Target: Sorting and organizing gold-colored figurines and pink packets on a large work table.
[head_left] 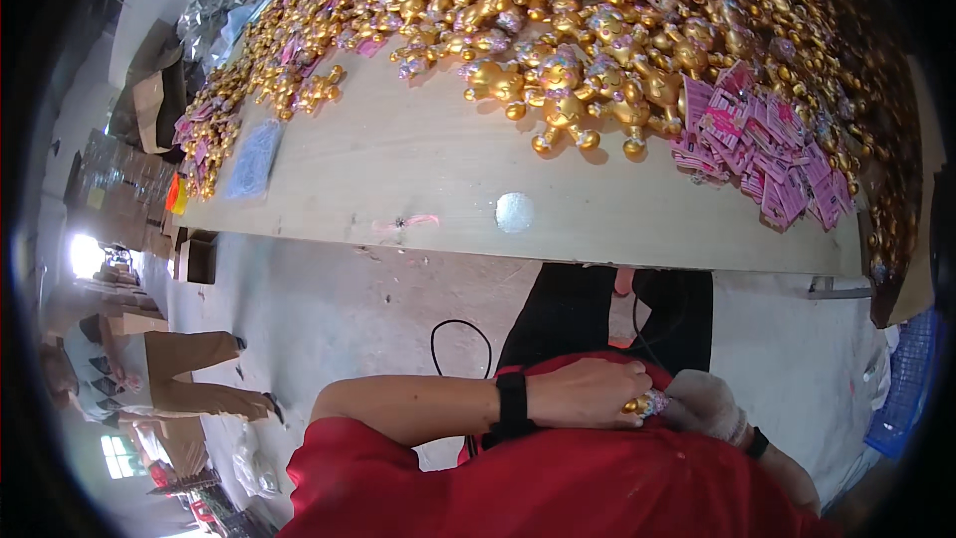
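The left hand [588, 394] closes its fingers around a small gold figure [645, 404], which sits at three o'clock from it. The gloved right hand [705, 405], at three o'clock of the figure, pinches its other end, so the figure's axis runs between them.

Against the red shirt, the left hand [583, 394] and the gloved right hand [705, 404] pinch one small gold figure [645, 403] together. Gold figures [558, 30] and pink tags [762, 154] crowd the worktop's [398, 159] far edge.
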Demonstrator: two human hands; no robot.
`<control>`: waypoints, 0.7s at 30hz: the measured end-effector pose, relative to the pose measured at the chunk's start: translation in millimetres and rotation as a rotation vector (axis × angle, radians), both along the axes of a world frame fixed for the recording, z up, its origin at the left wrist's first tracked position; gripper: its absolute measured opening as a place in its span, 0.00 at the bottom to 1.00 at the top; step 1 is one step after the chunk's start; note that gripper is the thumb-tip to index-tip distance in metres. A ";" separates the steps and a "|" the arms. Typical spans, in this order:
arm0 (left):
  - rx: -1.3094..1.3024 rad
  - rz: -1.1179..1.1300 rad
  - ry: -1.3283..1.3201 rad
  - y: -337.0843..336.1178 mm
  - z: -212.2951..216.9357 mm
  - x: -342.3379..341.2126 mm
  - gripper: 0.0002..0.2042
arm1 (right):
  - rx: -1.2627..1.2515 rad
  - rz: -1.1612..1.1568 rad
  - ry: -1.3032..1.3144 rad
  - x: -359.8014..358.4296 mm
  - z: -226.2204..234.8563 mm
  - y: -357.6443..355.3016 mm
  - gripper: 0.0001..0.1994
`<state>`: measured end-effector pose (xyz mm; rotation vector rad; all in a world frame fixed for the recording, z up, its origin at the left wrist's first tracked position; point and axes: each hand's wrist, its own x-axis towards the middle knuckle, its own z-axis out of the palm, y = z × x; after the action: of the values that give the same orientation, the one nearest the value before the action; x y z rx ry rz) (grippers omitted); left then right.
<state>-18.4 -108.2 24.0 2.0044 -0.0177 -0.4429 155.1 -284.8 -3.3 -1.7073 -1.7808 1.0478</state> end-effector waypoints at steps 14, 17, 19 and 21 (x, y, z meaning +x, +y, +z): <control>0.056 0.111 -0.068 -15.2 -4.4 -15.1 0.17 | -0.110 -0.160 0.264 -10.3 -10.9 -8.9 0.08; 0.130 0.100 -0.093 -11.0 5.4 -13.9 0.17 | -0.094 -0.065 0.259 -5.4 0.4 0.3 0.07; 0.160 0.120 -0.145 -3.5 9.6 -12.9 0.17 | -0.025 -0.072 0.216 0.5 9.7 15.0 0.07; 0.169 0.227 -0.209 9.1 14.5 -11.4 0.17 | 0.027 -0.106 0.207 7.7 27.8 37.7 0.06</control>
<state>-29.8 -99.2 38.5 2.1812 0.1205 -0.0911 162.8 -247.0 24.5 -1.5955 -1.5523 1.1059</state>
